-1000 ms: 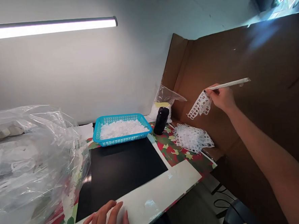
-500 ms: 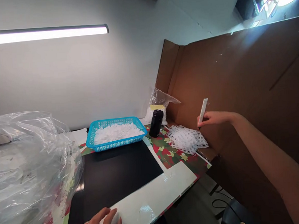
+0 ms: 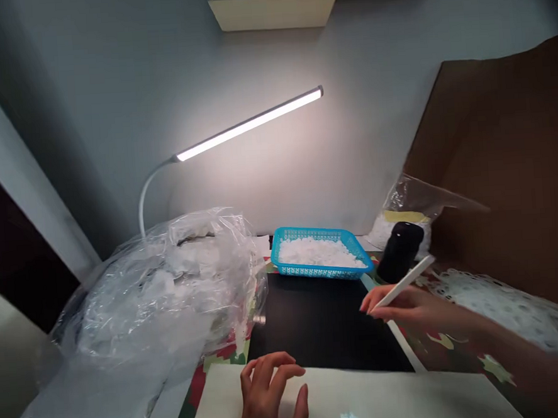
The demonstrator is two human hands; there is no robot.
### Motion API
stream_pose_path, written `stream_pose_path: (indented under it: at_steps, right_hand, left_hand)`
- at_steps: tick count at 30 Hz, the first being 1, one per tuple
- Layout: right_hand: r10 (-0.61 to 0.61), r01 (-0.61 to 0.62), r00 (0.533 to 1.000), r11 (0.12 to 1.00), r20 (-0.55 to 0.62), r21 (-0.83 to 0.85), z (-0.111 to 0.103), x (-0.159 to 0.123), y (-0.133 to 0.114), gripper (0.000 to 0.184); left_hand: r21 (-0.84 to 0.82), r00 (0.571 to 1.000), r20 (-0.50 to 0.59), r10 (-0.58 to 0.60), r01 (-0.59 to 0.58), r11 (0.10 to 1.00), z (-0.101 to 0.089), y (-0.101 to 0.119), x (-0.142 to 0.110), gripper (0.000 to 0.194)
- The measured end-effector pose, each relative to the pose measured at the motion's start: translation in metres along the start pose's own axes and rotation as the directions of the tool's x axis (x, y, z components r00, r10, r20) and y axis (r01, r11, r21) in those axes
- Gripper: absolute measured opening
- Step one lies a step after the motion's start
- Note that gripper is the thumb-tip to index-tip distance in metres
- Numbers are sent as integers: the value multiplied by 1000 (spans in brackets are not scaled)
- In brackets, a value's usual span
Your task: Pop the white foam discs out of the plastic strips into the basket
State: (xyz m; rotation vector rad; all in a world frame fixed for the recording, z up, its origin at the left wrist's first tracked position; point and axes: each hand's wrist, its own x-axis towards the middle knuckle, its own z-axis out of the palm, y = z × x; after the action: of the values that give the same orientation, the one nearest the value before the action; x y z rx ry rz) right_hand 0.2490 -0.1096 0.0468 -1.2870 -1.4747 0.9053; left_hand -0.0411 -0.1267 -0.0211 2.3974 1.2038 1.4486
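My right hand [image 3: 405, 305] pinches a slim white pen-shaped tool [image 3: 409, 280] above the right part of the black mat [image 3: 323, 320]. The tool slants up to the right, its lower end hidden among my fingers; its exact kind does not show. At the front, my left hand [image 3: 274, 392] rests over the white strip [image 3: 394, 394], fingers bent and spread, nothing held. Behind the mat stands a blue plastic basket [image 3: 321, 272] holding many small white pieces [image 3: 317, 252]. To the right of my right forearm is a heap of white ring-shaped pieces [image 3: 512, 308], blurred.
A large clear plastic bag [image 3: 171, 297] with white contents covers the left side. Beside the basket are a black bottle-like object [image 3: 399, 252] and a zip bag [image 3: 424, 228] of white material. Brown cardboard [image 3: 508, 176] walls the right; a lit lamp [image 3: 250, 124] hangs over the table.
The view has swung to the left. My right hand has come from beside the cardboard wall to over the mat, still with the white tool. My left hand stays at the front.
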Motion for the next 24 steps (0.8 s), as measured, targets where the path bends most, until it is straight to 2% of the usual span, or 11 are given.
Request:
stream_pose_path:
  at_steps: [3,5,7,9,11,12,15,18,21,24]
  right_hand:
    - [-6,0,996,998,91,61,39,20,21,45]
    - [-11,-4,989,995,149,97,52,34,28,45]
    - [-18,-9,979,991,201,133,59,44,34,46]
    - [-31,-6,977,986,213,169,62,47,40,44]
    - [-41,0,979,979,201,202,62,46,45,42]
    - [-44,1,980,976,193,216,62,45,47,42]
    - [-43,-1,984,968,171,250,61,44,53,42]
    - [-43,-1,987,962,158,272,60,44,55,42]
    - [-41,-6,986,958,159,285,59,44,57,41]
    - [-31,-24,984,952,174,306,59,43,58,40]
  left_hand:
    - [68,997,-27,-76,77,995,-25,-11,21,11]
    - [120,981,-115,-158,172,978,-51,-27,41,12]
    - [166,946,-217,-239,277,946,-82,-45,61,20]
    - [214,886,-329,-327,407,888,-109,-63,81,25]
    - [265,851,-347,-395,493,829,-129,-81,102,24]
    - [292,846,-312,-432,518,804,-134,-91,113,23]
    - [377,825,-155,-543,557,740,-139,-123,149,30]
    - [450,794,-17,-608,549,704,-131,-151,179,33]
    - [506,782,63,-620,511,695,-122,-168,191,33]
    - [540,788,114,-605,462,704,-116,-175,188,34]
